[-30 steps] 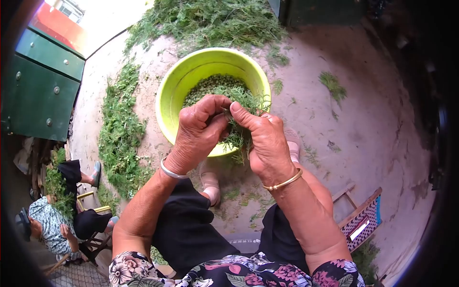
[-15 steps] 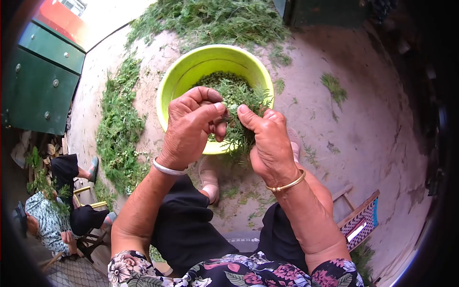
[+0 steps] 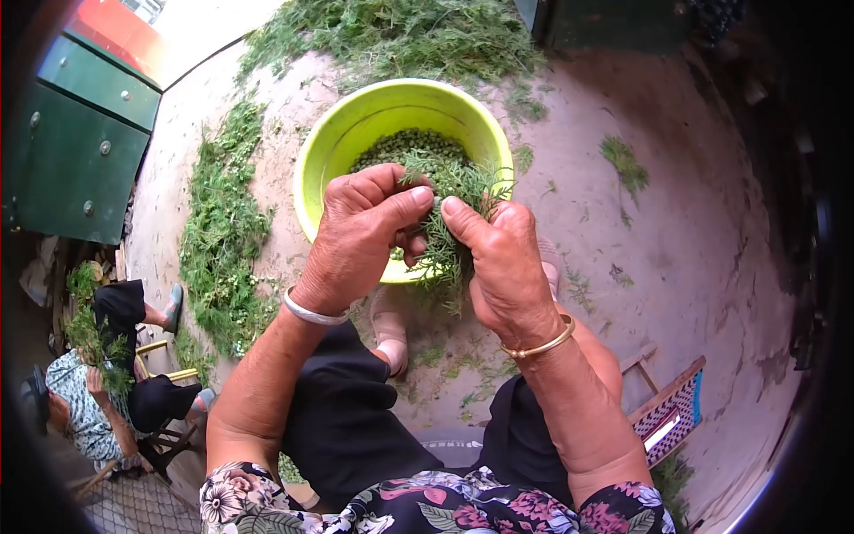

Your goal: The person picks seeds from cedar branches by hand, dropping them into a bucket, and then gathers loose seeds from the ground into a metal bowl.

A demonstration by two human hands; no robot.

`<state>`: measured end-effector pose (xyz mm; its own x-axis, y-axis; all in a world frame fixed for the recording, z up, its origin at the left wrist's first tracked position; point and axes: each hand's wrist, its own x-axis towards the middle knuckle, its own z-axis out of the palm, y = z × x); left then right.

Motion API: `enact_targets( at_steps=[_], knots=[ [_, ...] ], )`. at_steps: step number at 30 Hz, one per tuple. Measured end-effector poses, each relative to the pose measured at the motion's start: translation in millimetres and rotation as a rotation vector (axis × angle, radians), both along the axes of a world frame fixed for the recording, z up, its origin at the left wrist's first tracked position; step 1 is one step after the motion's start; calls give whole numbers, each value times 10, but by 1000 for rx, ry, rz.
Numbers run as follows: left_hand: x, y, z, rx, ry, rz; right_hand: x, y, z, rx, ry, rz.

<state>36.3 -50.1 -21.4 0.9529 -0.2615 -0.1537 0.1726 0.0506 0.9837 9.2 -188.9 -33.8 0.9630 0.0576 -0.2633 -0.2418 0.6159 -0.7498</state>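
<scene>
My right hand (image 3: 509, 267) is closed around a leafy green conifer sprig (image 3: 442, 245), with the thumb pressed on top of it. My left hand (image 3: 360, 222) is at the sprig's left side, thumb and forefinger pinched together. What lies between those fingertips is too small to make out. Both hands are above the near part of a yellow-green tub (image 3: 322, 151). Inside it lies a heap of small round green cones (image 3: 414, 142), partly hidden by the sprig and my hands.
Cut green branches (image 3: 400, 40) are piled behind the tub, and another strip of greenery (image 3: 222, 240) runs along its left. A second person (image 3: 84, 400) sits at far left, holding foliage. A woven-seat stool (image 3: 663, 409) is at right; green cabinets (image 3: 80, 151) stand at upper left.
My left hand has shifted slightly right, its thumb closer to my right thumb. My right hand keeps its hold on the sprig. The seated person's hand has risen to the foliage.
</scene>
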Motion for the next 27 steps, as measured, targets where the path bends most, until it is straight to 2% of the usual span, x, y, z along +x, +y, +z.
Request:
enact_targets(
  at_steps=[2,3,6,7,11,15,20,22,26,27],
  knots=[
    [40,27,-22,-329,202,26,-3,-14,11,82,-42,62],
    [44,24,38,-393,321,57,-2,-14,3,82,-41,62],
    [87,61,30,-426,426,102,4,-23,7,6,-107,34],
    [99,125,13,-414,398,-14,-2,-37,52,40,-76,64],
    [78,139,-16,-249,222,-111,5,-94,3,28,-36,117],
    [61,132,-7,-213,208,-120,-3,-74,50,27,-29,85],
    [135,161,-52,-449,308,12,-15,-69,64,37,-31,6],
    [103,133,-23,-441,290,17,-4,-82,55,42,-14,27],
    [60,61,-28,-319,116,17,11,-91,91,103,44,29],
    [53,56,-16,-181,40,1,13,-91,87,103,44,29]
  ],
)
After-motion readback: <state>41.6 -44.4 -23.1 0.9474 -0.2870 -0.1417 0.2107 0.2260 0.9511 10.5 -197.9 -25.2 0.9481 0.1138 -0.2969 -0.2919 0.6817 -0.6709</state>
